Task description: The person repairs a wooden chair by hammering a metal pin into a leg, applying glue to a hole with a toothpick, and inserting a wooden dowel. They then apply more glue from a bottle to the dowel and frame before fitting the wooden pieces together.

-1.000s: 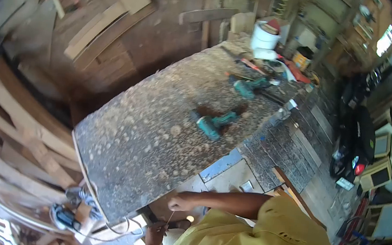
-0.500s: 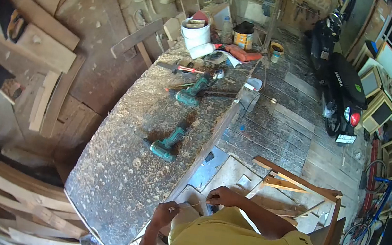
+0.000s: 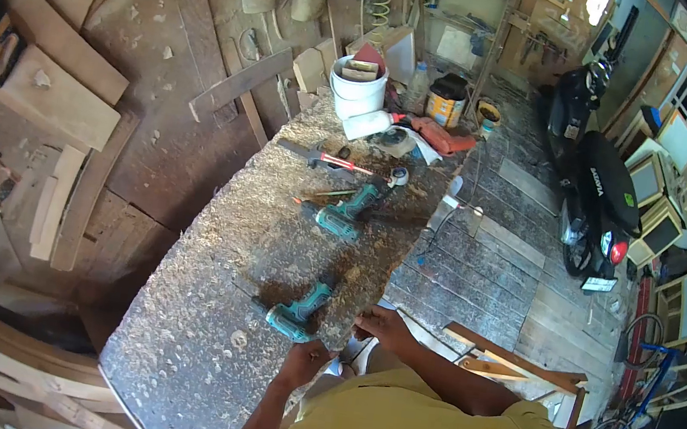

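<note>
My left hand [image 3: 305, 364] is closed at the bench's near edge, just below the nearer teal cordless drill [image 3: 294, 314]. To its right, my right hand [image 3: 386, 328] is also curled closed, a short way beyond the bench edge. The fingers of both hands are pinched in front of my body; whatever they hold is too small to make out. The nearer drill lies on its side on the dusty bench [image 3: 182, 340]. Behind it lies a second teal cordless drill [image 3: 347, 218].
Beyond the drills lie a red-handled tool [image 3: 345, 162], a white bucket [image 3: 357, 92] and a yellow can [image 3: 445, 103]. A wooden frame [image 3: 514, 360] stands at my right, with a black scooter [image 3: 600, 182] farther back. Wood boards [image 3: 57, 98] cover the left side.
Both hands have risen closer to the nearer drill as my view shifted. The thin strand seen between them before is no longer distinct. The drills lie as they did on the bench.
</note>
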`<state>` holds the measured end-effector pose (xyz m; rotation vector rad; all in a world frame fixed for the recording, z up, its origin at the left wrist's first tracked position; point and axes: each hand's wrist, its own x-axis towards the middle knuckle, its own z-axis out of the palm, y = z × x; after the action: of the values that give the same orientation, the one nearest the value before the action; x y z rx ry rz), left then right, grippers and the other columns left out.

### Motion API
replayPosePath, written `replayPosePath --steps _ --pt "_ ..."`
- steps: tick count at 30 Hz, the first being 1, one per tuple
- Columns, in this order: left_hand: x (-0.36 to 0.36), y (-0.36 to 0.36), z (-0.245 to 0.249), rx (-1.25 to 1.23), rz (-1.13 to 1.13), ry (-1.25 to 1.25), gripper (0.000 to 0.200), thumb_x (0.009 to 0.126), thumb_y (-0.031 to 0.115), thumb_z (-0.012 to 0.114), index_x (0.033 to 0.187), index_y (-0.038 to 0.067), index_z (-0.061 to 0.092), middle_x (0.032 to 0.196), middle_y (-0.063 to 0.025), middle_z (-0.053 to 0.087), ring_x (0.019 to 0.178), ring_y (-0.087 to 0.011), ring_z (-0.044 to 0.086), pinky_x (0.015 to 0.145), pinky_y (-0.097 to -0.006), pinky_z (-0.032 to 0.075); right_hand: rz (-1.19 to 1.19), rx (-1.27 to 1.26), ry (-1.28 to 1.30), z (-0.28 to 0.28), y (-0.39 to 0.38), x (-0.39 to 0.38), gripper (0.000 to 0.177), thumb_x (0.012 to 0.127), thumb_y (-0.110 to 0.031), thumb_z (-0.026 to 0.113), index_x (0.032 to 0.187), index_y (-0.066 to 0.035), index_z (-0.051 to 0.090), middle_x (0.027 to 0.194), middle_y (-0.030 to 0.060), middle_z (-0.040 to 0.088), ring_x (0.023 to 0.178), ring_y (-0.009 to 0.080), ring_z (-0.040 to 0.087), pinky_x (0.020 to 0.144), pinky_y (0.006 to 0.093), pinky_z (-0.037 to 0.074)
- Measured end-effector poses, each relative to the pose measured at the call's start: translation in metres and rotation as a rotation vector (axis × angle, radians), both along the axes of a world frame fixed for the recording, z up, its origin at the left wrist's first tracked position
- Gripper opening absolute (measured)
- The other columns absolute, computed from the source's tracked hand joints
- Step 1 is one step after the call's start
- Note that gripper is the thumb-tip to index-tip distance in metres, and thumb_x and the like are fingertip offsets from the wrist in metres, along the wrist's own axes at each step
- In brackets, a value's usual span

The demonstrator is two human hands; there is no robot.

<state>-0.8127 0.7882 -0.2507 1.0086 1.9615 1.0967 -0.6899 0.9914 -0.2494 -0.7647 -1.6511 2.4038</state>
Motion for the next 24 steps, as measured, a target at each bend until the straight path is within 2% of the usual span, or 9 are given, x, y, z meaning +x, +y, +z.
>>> replayPosePath --steps 3,6,10,12,14,18,19,22,24 --pt "-0.011 0.021 0.003 0.003 0.017 -0.065 0.022 0.086 0.016 0.07 0.076 -0.001 0.061 0.067 -0.009 0.061 0.063 -0.012 0.055 0.059 -0.0318 0.046 0.124 0.147 -0.007 0.021 0.018 -0.025 0.025 0.093 -0.023 0.063 0.091 0.001 0.064 0.08 0.007 0.066 0.073 0.0131 0.063 0.068 0.0297 0.051" --pt "-0.017 0.047 0.003 0.102 0.003 -0.114 0.02 0.086 0.018 0.069 0.077 0.001 0.062 0.067 -0.0123 0.063 0.061 -0.0192 0.061 0.059 -0.0335 0.047 0.315 0.311 -0.073 0.018 0.04 -0.053 0.026 0.094 -0.026 0.061 0.092 0.0 0.066 0.081 0.0058 0.067 0.076 0.0107 0.063 0.071 0.0275 0.05" --pt "-0.02 0.087 -0.002 0.152 0.091 -0.146 0.014 0.087 0.011 0.068 0.081 0.0 0.063 0.071 -0.0043 0.063 0.065 -0.0087 0.054 0.06 -0.029 0.046 0.496 0.418 0.008 0.046 0.082 -0.086 0.028 0.096 -0.027 0.057 0.107 -0.002 0.066 0.082 0.0054 0.068 0.077 0.0085 0.062 0.072 0.0271 0.05" --pt "-0.026 0.114 0.004 0.089 0.103 -0.092 0.013 0.088 0.016 0.068 0.088 0.003 0.067 0.08 -0.0045 0.067 0.068 -0.0114 0.057 0.062 -0.0289 0.047 0.512 0.568 0.092 0.057 0.118 -0.106 0.027 0.097 -0.024 0.055 0.113 -0.004 0.065 0.082 0.0061 0.068 0.076 0.009 0.062 0.072 0.0275 0.05" --pt "-0.029 0.145 0.004 0.017 0.213 -0.112 0.015 0.088 0.019 0.068 0.092 0.005 0.069 0.085 -0.0039 0.068 0.069 -0.0124 0.057 0.062 -0.0289 0.047 0.49 0.485 0.192 0.052 0.168 -0.127 0.025 0.098 -0.021 0.054 0.111 -0.004 0.066 0.07 -0.0008 0.06 0.061 0.0075 0.054 0.059 0.0246 0.046" --pt "-0.03 0.212 -0.024 -0.046 0.506 -0.136 0.018 0.09 0.021 0.066 0.096 0.004 0.068 0.086 -0.0055 0.068 0.071 -0.0134 0.058 0.065 -0.0301 0.048 0.606 0.503 0.123 0.056 0.285 -0.159 0.022 0.096 -0.016 0.057 0.113 -0.005 0.066 0.063 -0.0029 0.051 0.054 0.0039 0.042 0.049 0.0226 0.036" --pt "-0.024 0.226 -0.042 0.027 0.594 -0.077 0.024 0.089 0.028 0.065 0.099 0.006 0.068 0.084 -0.0108 0.068 0.07 -0.0201 0.063 0.065 -0.0342 0.05 0.631 0.483 0.124 0.045 0.316 -0.166 0.025 0.096 -0.016 0.057 0.117 -0.006 0.064 0.063 -0.0026 0.051 0.053 0.0037 0.042 0.047 0.0222 0.035" --pt "-0.001 0.28 -0.038 -0.134 0.88 -0.129 0.025 0.09 0.028 0.064 0.101 0.005 0.067 0.085 -0.0127 0.068 0.074 -0.0231 0.064 0.069 -0.0362 0.05 0.639 0.354 0.044 0.049 0.382 -0.168 0.032 0.095 -0.014 0.058 0.126 -0.007 0.055 0.062 -0.0021 0.049 0.05 0.0038 0.04 0.044 0.0208 0.031" --pt "0.021 0.309 -0.027 -0.057 0.921 -0.16 0.025 0.089 0.029 0.063 0.096 0.004 0.066 0.087 -0.0164 0.067 0.08 -0.0301 0.064 0.073 -0.0385 0.049 0.655 0.21 0.062 0.038 0.416 -0.165 0.03 0.095 -0.013 0.057 0.123 -0.008 0.049 0.062 -0.0018 0.049 0.048 0.004 0.039 0.042 0.0202 0.028"
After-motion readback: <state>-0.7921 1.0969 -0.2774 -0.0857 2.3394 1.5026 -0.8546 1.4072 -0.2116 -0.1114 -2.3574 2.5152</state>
